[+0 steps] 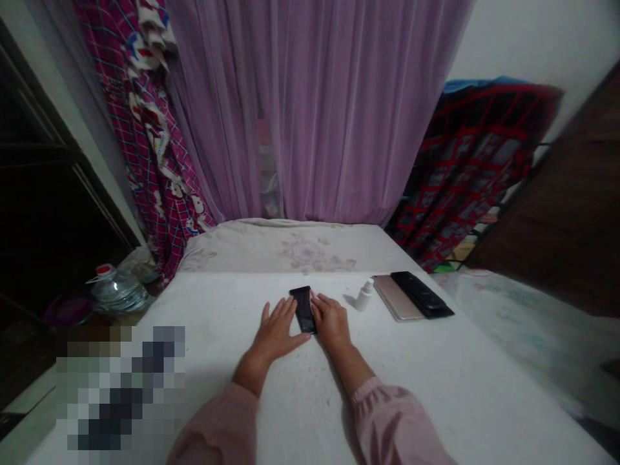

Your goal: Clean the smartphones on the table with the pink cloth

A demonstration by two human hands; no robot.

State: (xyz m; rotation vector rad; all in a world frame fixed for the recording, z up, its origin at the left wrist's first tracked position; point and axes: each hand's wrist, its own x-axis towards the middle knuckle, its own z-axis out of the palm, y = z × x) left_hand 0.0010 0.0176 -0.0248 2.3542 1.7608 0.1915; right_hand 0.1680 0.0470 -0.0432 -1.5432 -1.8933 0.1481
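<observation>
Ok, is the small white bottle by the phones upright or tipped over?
Upright: the small white bottle stands on the white bed cover, narrow top up, beside the rose-gold phone.

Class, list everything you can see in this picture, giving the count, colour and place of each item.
bed: one, white sheet, lower middle
pillow: one, pale with pink flowers, far end of bed
smartphone: one, black, on bed between hands
small bottle: one, white, right of smartphone
flat device: one, rose-gold, right of small bottle
slim device: one, black, right of flat device
curtain: one, sheer purple, behind bed
plaid cloth: one, magenta, left of curtain
checked cloth: one, red and black, right of curtain
water jug: one, clear with red cap, left of bed
left hand: one, pink sleeve, flat on sheet beside smartphone
right hand: one, pink sleeve, fingers at smartphone's right edge
</observation>
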